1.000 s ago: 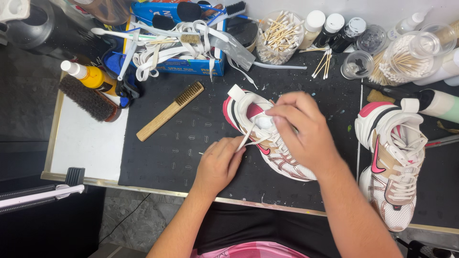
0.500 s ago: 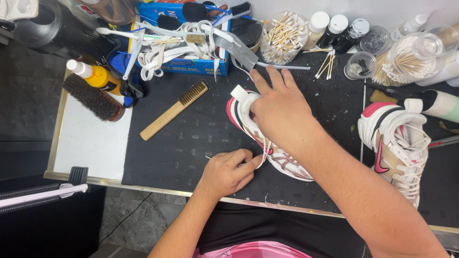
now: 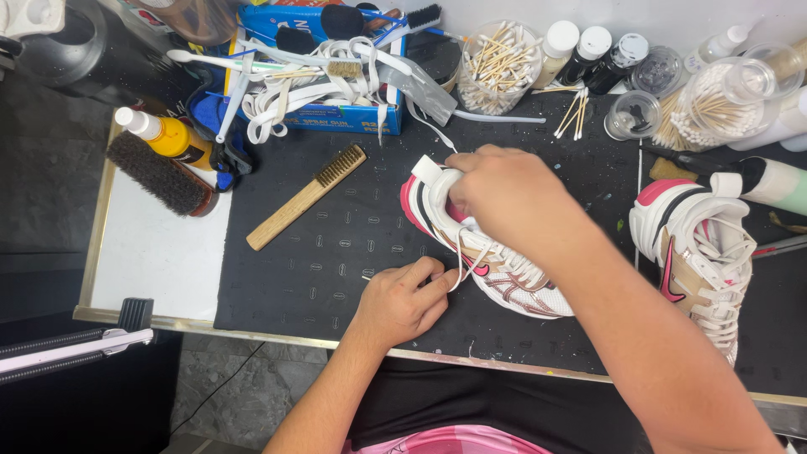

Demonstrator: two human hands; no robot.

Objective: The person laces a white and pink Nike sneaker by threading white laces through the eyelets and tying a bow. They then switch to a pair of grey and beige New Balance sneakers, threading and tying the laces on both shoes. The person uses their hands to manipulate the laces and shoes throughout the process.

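Note:
A white and pink sneaker (image 3: pixel 513 277) lies on the black mat (image 3: pixel 336 244), heel toward the back. My right hand (image 3: pixel 504 197) reaches over it and grips the heel and collar. My left hand (image 3: pixel 403 298) rests on the mat just left of the shoe, fingers pinched on a white lace end (image 3: pixel 460 267) that runs into the eyelets. A second, matching sneaker (image 3: pixel 698 252) stands apart at the right, touched by neither hand.
A wooden-handled brush (image 3: pixel 307 195) lies left of the shoe; a dark bristle brush (image 3: pixel 160 172) and yellow bottle (image 3: pixel 168 134) sit further left. A blue box (image 3: pixel 336 118) with white laces, jars of cotton swabs (image 3: pixel 500 63), and small bottles (image 3: pixel 593 50) line the back.
My right hand moved from the shoe's lacing up to its heel. My left hand drew back toward me and closed on the lace end.

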